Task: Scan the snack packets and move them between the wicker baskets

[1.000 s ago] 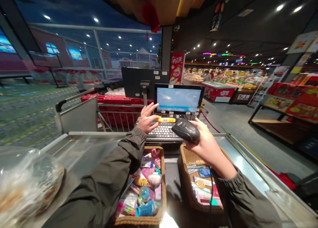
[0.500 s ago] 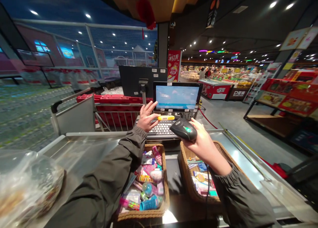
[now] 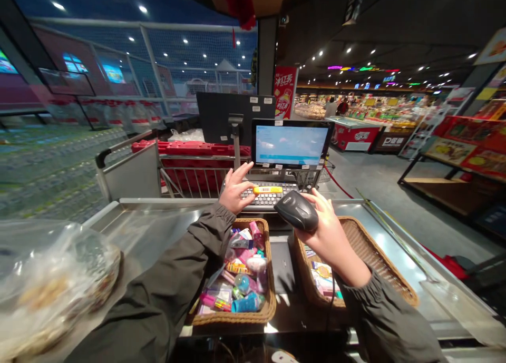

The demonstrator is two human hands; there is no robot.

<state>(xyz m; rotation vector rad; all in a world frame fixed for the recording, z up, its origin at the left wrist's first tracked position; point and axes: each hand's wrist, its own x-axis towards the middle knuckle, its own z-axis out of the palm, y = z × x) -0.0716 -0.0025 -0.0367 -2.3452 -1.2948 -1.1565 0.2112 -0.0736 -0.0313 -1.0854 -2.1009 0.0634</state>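
Head-worn camera, one: faces forward and down; hands (image 3: 236, 190) and desk (image 3: 152, 223) at close range, screen (image 3: 291, 145) beyond, shop floor (image 3: 367, 176) farther off.

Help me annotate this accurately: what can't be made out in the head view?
All in head view:
Yellow stick-shaped item: barcode digits, too small.
Black scanner: underside, hidden by its body.
Right brown wicker basket: part of its inside, behind the right hand and dark sleeve.
Clear plastic bag: contents, blurred and cut by the left edge.
Black-framed blue screen: text, too small.
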